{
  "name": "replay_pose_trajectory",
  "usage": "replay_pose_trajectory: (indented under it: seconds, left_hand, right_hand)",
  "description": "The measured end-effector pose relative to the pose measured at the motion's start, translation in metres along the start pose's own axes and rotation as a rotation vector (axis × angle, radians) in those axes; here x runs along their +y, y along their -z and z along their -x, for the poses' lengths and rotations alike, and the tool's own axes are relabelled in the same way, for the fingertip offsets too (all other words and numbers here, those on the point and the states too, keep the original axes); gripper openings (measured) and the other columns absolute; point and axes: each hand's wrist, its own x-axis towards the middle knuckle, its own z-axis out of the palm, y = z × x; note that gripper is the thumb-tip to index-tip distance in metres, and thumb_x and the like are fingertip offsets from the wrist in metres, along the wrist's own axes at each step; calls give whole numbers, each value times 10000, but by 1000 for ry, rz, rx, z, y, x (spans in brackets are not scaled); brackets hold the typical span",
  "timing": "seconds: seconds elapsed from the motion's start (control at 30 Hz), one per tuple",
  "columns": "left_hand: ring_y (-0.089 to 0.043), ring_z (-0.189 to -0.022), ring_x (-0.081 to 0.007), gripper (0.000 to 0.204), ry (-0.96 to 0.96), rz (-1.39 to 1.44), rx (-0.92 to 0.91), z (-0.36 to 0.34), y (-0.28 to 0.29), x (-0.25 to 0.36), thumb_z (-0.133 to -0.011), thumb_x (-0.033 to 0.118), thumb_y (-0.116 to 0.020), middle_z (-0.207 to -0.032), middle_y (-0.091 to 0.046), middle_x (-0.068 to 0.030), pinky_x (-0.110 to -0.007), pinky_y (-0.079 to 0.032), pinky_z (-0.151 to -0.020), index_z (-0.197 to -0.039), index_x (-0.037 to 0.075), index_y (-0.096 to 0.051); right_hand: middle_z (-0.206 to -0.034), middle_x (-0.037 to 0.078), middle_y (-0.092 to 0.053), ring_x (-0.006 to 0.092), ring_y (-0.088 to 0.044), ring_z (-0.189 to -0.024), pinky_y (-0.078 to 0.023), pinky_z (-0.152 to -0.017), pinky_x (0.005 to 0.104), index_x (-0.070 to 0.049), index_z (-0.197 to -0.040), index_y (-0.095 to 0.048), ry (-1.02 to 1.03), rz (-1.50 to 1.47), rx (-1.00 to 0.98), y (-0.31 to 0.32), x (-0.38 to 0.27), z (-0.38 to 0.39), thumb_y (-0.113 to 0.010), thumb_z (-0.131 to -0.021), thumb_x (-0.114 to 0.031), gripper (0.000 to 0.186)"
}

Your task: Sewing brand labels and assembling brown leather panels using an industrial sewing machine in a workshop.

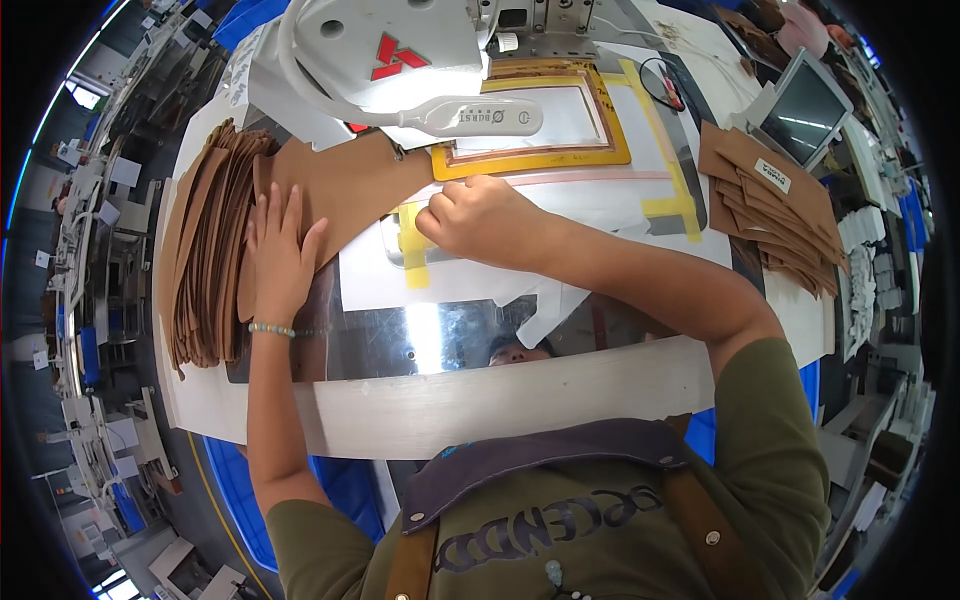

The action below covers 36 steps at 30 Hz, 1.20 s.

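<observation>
The apron [560, 450] is nearest, on the person's chest below both hands. The left hand [280, 240] lies palm down on a brown panel [350, 185], fingers extended and slightly spread, thumb out to the side, grasping nothing that shows; 1 bracelet [271, 328] circles its wrist. The panel runs from under that hand toward the right hand [485, 215], which is curled nearly closed, knuckles up; its fingertips are hidden, so I cannot tell whether it pinches anything.

Just beyond the right hand are a yellow frame [600, 155] and, above it, a white wand [470, 117] from the machine [365, 50]. Under and around that hand lies white paper [365, 285] with yellow tape [413, 255]. 2 brown stacks flank the hands: 1 [205, 270] just left of the left hand, 1 [790, 225] well right of the right hand.
</observation>
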Motion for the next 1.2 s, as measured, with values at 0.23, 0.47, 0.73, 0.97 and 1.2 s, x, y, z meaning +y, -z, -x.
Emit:
replay_pose_trajectory:
  seconds: [0.23,0.47,0.73,0.97,1.2]
  left_hand:
    - [-638,-1275,-327,447,-106,89,6,90,37,-4,-972,263,-739,-1410,-671,-140,-443,-514,-1071,-1358,46,-689]
    - [-705,-1082,-301,284,-158,-202,195,104,24,-36,-940,34,-664,-1224,-741,-125,-389,-583,-924,-1212,-3,-734]
    - [-709,-908,-319,152,23,-14,290,97,13,-52,-1000,98,-680,-1000,-724,-134,-412,-575,-792,-1101,13,-755]
    - [-703,-901,-312,150,-178,130,284,70,14,-33,-964,48,-702,-1002,-725,-134,-410,-566,-778,-1098,-6,-742]
    - [-702,-994,-295,280,-523,123,293,1,4,34,-833,25,-691,-1100,-735,-114,-378,-576,-850,-1107,-9,-742]
  right_hand:
    - [-935,54,-656,140,-665,-727,-525,-556,263,-69,-919,-683,1,30,-32,-4,4,-4,-780,-764,-124,191]
    - [-802,28,-610,141,-642,-706,-485,-491,293,-74,-883,-705,60,102,-153,-28,-5,-28,-757,-748,-153,166]
    - [-730,-3,-567,144,-627,-700,-479,-538,286,-110,-766,-663,54,109,-29,-11,4,-13,-759,-751,-148,105]
    - [-829,9,-587,139,-624,-813,-483,-611,259,-104,-793,-663,50,17,-98,31,26,29,-737,-760,-126,84]
    - [-902,25,-626,176,-649,-899,-566,-696,311,-82,-837,-680,-169,74,-248,88,66,104,-729,-759,-71,93]
